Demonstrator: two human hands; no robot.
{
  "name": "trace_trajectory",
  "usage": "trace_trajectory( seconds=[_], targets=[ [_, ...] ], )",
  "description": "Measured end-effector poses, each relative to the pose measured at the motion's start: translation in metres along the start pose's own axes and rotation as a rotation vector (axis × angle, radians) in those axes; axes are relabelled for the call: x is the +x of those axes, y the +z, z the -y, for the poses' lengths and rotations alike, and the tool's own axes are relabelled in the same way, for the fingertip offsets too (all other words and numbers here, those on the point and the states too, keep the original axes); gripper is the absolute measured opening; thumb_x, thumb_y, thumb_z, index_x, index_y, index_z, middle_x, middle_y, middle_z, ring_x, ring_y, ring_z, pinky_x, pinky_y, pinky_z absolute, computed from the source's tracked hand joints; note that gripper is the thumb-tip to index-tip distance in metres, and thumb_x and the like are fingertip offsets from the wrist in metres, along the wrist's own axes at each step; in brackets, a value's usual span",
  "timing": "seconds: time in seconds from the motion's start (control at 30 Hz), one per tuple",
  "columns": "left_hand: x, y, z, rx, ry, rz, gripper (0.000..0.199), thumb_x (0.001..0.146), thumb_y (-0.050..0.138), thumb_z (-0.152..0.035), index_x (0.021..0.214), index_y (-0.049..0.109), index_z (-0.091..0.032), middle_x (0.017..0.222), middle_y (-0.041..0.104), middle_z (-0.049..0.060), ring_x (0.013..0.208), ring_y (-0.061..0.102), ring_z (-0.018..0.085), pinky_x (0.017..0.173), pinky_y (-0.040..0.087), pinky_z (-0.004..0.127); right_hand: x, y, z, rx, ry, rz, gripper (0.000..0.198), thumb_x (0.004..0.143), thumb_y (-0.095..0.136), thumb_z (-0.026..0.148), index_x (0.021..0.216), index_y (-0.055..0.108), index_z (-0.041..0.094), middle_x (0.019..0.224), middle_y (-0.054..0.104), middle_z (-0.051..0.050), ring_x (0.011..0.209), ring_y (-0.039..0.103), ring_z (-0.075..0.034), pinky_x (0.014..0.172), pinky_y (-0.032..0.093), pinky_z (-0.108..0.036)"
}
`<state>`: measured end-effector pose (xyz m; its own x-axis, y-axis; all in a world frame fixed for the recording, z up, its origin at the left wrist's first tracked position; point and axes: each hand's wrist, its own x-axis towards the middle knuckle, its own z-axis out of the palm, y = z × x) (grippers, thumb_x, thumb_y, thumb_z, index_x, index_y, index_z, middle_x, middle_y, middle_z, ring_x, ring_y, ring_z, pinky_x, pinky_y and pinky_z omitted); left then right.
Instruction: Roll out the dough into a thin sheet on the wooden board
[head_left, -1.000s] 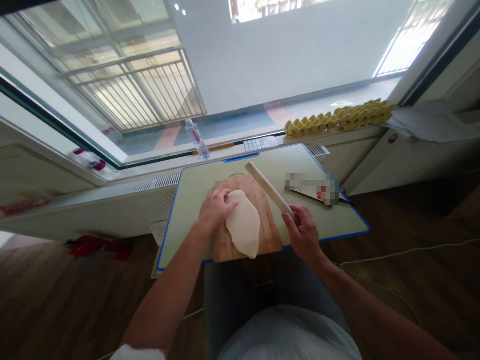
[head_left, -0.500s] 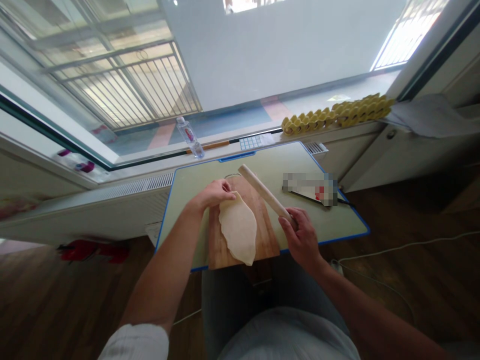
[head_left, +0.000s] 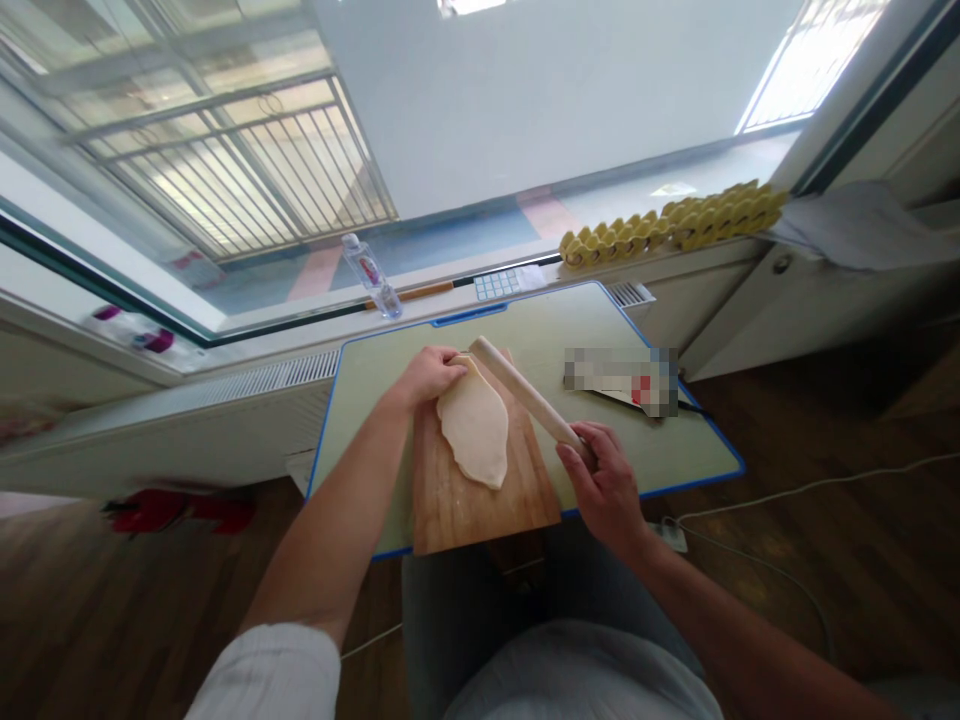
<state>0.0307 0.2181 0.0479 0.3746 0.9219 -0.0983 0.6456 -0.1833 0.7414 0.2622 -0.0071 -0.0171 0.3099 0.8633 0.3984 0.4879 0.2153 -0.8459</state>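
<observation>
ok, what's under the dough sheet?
The wooden board, showing around the dough sheet; below the board, the blue-edged table. The left hand grips the dough sheet's far end. Board directly beneath the dough sheet is covered; can't see that patch.

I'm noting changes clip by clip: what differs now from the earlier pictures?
The dough has moved away from the person, so its near tip now lies well in from the near edge of the wooden board. The left hand has gone from the dough's left side to its far end, gripping the edge there. The right hand still holds the rolling pin; the bottle stays put.
</observation>
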Motion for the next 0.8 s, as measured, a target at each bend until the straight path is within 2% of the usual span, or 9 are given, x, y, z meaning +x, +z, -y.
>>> trace_trajectory(
  seconds=[0.1,0.2,0.27,0.37,0.47,0.53,0.63,0.73,0.8],
  targets=[
    [0.006,0.012,0.009,-0.014,0.012,-0.037,0.034,0.076,0.064,-0.040,0.094,0.080,-0.016,0.087,0.077,0.003,0.087,0.069,0.024,0.075,0.055,0.030,0.000,0.000,0.000,0.004,0.010,0.011,0.018,0.102,0.059,0.037,0.115,0.064,0.025,0.110,0.063,-0.006,0.103,0.062,-0.023,0.094,0.051,-0.039],
    [0.003,0.021,0.015,-0.059,0.051,-0.081,0.040,0.084,0.059,-0.036,0.112,0.078,-0.016,0.105,0.079,0.005,0.099,0.069,0.025,0.090,0.056,0.033,0.000,0.000,0.000,-0.003,0.014,0.019,0.020,0.102,0.059,0.039,0.114,0.065,0.024,0.110,0.064,-0.006,0.103,0.062,-0.024,0.094,0.051,-0.040],
    [-0.005,0.025,0.017,-0.080,0.091,-0.199,0.044,0.086,0.057,-0.031,0.124,0.073,-0.017,0.119,0.077,0.007,0.105,0.068,0.023,0.098,0.054,0.035,0.000,0.000,0.001,-0.011,0.015,0.019,0.021,0.101,0.060,0.040,0.113,0.066,0.024,0.109,0.064,-0.006,0.102,0.062,-0.024,0.095,0.051,-0.040],
    [-0.028,0.025,0.015,0.006,0.167,-0.468,0.047,0.088,0.059,-0.028,0.133,0.067,-0.018,0.134,0.070,0.010,0.116,0.064,0.023,0.109,0.049,0.038,0.001,-0.001,-0.001,-0.016,0.024,0.038,0.023,0.101,0.060,0.043,0.112,0.067,0.024,0.108,0.065,-0.006,0.101,0.063,-0.024,0.094,0.052,-0.040],
    [-0.060,0.020,0.008,0.053,0.212,-0.572,0.039,0.095,0.055,-0.032,0.131,0.066,-0.019,0.134,0.069,0.010,0.120,0.063,0.023,0.112,0.047,0.039,0.009,-0.006,-0.005,-0.018,0.012,0.141,0.024,0.101,0.059,0.045,0.112,0.068,0.025,0.108,0.066,-0.007,0.100,0.064,-0.024,0.092,0.053,-0.040],
    [-0.079,0.017,0.002,0.000,0.181,-0.602,0.036,0.100,0.049,-0.035,0.129,0.065,-0.020,0.132,0.069,0.009,0.119,0.064,0.021,0.108,0.048,0.036,0.019,-0.010,-0.008,-0.055,-0.053,0.252,0.025,0.100,0.060,0.046,0.112,0.069,0.026,0.109,0.068,-0.007,0.102,0.065,-0.026,0.094,0.053,-0.042],
    [-0.097,0.020,-0.002,-0.002,0.150,-0.611,0.035,0.103,0.047,-0.040,0.125,0.066,-0.020,0.129,0.071,0.008,0.119,0.064,0.021,0.108,0.048,0.035,0.041,-0.011,-0.007,-0.148,-0.232,0.409,0.023,0.099,0.062,0.045,0.112,0.072,0.028,0.113,0.072,-0.007,0.109,0.063,-0.027,0.099,0.051,-0.045],
    [-0.103,0.032,0.005,0.181,0.149,-0.472,0.033,0.101,0.052,-0.039,0.120,0.070,-0.020,0.128,0.072,0.009,0.125,0.062,0.024,0.115,0.043,0.039,0.063,-0.002,-0.001,-0.221,-0.357,0.502,0.022,0.102,0.057,0.040,0.104,0.074,0.028,0.113,0.074,-0.006,0.110,0.062,-0.025,0.101,0.049,-0.043],
    [-0.105,0.041,0.011,0.311,0.103,-0.383,0.033,0.100,0.052,-0.037,0.122,0.070,-0.019,0.135,0.070,0.011,0.131,0.058,0.027,0.119,0.039,0.043,0.073,0.009,0.003,-0.316,-0.357,0.502,0.026,0.105,0.052,0.040,0.101,0.074,0.027,0.113,0.074,-0.006,0.111,0.061,-0.025,0.102,0.047,-0.042]
  ],
)
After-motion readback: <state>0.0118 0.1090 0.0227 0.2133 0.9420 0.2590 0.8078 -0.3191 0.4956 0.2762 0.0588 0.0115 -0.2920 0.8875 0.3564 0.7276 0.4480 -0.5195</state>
